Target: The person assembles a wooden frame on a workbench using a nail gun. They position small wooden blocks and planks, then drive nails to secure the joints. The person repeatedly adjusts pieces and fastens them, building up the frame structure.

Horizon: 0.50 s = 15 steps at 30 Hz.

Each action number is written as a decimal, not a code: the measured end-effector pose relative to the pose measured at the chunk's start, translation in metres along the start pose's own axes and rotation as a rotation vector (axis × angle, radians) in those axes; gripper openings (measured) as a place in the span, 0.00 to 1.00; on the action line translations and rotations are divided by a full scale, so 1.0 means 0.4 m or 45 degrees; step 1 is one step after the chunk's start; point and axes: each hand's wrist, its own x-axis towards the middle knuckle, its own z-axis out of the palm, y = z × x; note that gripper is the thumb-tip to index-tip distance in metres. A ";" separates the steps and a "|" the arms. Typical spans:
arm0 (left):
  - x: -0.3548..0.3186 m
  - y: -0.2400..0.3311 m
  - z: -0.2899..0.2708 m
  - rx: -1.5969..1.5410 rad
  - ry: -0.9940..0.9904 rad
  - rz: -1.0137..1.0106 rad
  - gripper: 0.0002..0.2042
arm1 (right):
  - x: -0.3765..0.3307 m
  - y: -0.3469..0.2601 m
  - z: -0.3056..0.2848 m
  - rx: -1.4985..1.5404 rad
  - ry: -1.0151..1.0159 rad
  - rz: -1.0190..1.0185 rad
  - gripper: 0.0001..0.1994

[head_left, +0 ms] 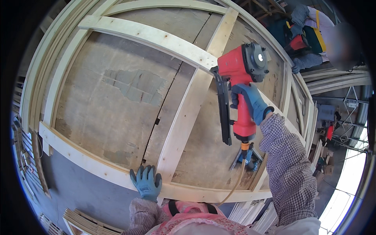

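My right hand (253, 102), in a blue-grey glove, is wrapped round the handle of a red and black pneumatic nail gun (239, 64). The gun's nose is at the joint where a long wooden crosspiece (156, 38) meets an upright board (188, 113). An air hose (237, 182) runs down from the handle's orange fitting. My left hand (147, 183), gloved too, lies flat with fingers spread on the near wooden rail (98, 166), beside the foot of the upright board. Whether the gun's tip touches the wood cannot be made out.
The timber frame lies on a worn plywood tabletop (113, 94). A blue tool (250, 161) rests on it near the hose. At the upper right, a gloved co-worker (309, 35) holds another red tool. Stacked wood strips (337, 80) stand at the right; slatted wooden pieces (88, 223) sit below left.
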 end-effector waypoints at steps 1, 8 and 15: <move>0.000 0.001 0.001 0.007 0.008 0.007 0.16 | -0.029 0.034 -0.016 0.015 0.015 -0.004 0.07; -0.029 0.020 0.034 0.165 0.129 0.093 0.11 | -0.480 0.365 -0.219 0.183 -0.084 0.144 0.07; -0.072 0.039 0.065 -0.977 0.296 -0.122 0.13 | -1.083 1.032 -0.510 0.256 0.462 0.266 0.12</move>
